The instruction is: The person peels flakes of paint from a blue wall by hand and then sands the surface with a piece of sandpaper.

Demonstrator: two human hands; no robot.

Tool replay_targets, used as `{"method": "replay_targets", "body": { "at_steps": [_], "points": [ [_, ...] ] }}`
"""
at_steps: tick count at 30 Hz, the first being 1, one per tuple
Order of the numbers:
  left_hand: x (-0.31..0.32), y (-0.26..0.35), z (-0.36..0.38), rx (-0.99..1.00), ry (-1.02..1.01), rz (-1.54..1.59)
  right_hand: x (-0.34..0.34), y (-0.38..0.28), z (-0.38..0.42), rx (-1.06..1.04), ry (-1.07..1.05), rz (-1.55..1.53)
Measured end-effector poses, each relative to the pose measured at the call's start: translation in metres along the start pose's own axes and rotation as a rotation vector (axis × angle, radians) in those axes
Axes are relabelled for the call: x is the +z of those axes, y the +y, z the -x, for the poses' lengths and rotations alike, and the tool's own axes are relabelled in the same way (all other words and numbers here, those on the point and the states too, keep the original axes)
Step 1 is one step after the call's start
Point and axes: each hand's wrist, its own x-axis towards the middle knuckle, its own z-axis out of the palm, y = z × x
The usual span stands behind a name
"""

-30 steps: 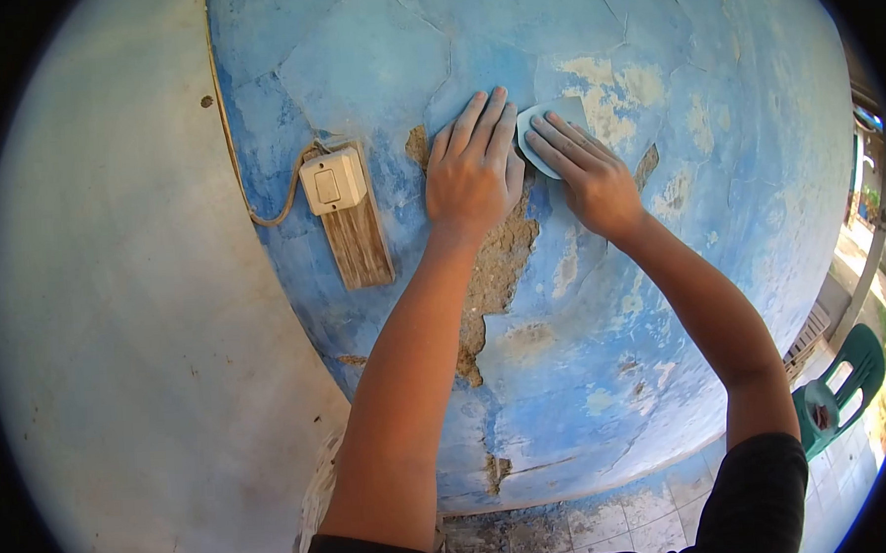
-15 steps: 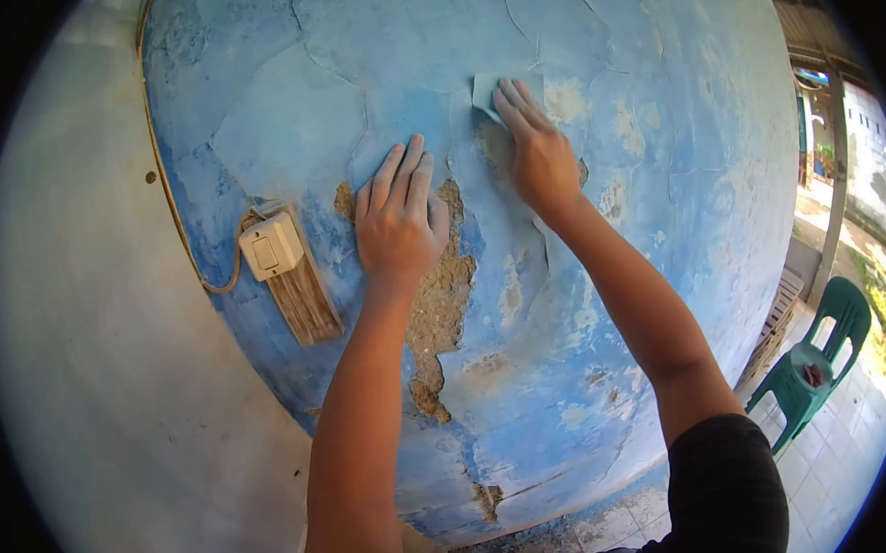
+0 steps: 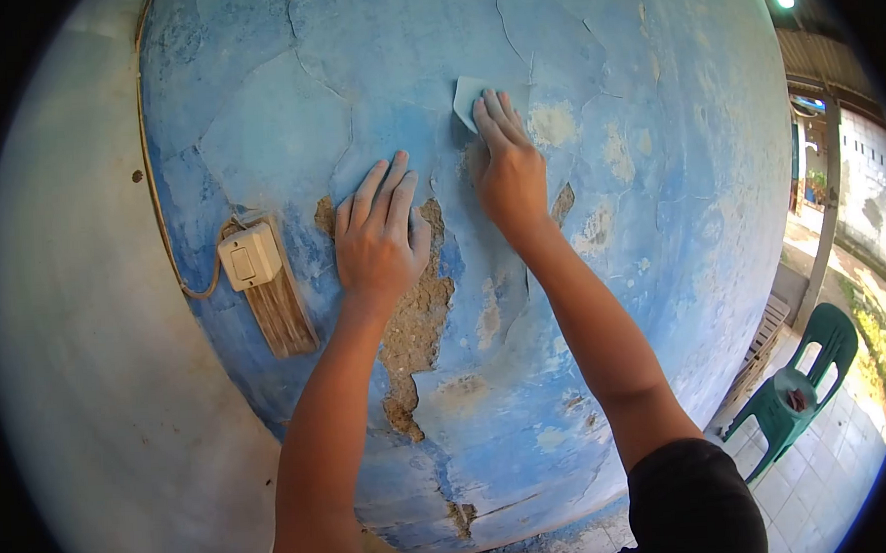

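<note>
A worn blue wall with cracks and peeling paint fills the middle of the view. My right hand presses a piece of pale grey-green sandpaper against its upper part, fingers together over the sheet. One corner of the sheet sticks out past the fingertips on the left. Lower and to the left, my left hand lies flat on the wall with outstretched fingers, holding nothing. Just below and beside it, a strip of crumbled bare plaster runs downward.
A light switch on a wooden board is fixed left of my left hand, its cable running up the wall's edge. At right, a green plastic chair holding a clear container stands on the tiled floor.
The camera view has shifted, so the wall appears lower and further left. My right hand and the sandpaper have slid slightly upward along the wall. My left hand stays about where it was.
</note>
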Motion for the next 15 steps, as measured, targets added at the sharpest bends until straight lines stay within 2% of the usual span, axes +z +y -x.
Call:
{"method": "replay_targets", "body": {
  "at_steps": [2, 4, 7, 8, 11, 13, 15],
  "points": [
    [-0.005, 0.005, -0.004, -0.003, -0.071, -0.013, -0.014, 0.0, 0.051, -0.044, -0.078, 0.021],
    [-0.004, 0.017, -0.007, 0.018, -0.098, 0.007, -0.035, 0.009, 0.067, -0.158, -0.182, 0.037],
    [-0.002, 0.017, -0.012, 0.035, -0.124, 0.006, -0.023, 0.023, 0.023, -0.152, -0.107, -0.003],
    [-0.002, 0.018, -0.012, 0.023, -0.149, 0.019, -0.018, 0.02, 0.006, -0.093, -0.069, -0.03],
    [0.0, 0.016, -0.011, 0.019, -0.141, 0.021, -0.008, 0.005, -0.003, -0.021, -0.002, -0.015],
    [0.0, 0.017, -0.008, -0.002, -0.133, 0.036, -0.015, 0.001, 0.038, -0.003, -0.041, -0.029],
    [-0.001, 0.018, -0.009, -0.013, -0.124, 0.049, -0.03, 0.012, 0.073, -0.135, -0.162, 0.021]
  ]
}}
